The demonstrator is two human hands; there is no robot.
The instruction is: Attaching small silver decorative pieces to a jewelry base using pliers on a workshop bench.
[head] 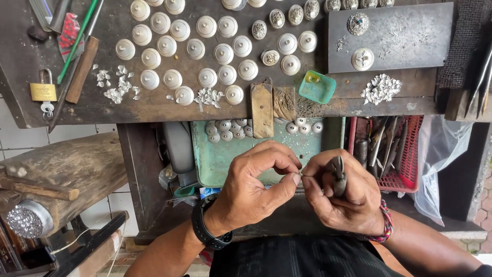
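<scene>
At the lower centre of the frame we pinch a thin wire between thumb and forefinger of our left hand, closed tight on it. Our right hand is wrapped around small dark pliers, whose tips meet the wire just beside the left fingertips. To do this well, we judge it best to keep both hands close together, hold the wire short and turn with the wrist. Above them sits a green tray with small silver domes; across the upper frame, the workbench carries rows of round silver caps.
</scene>
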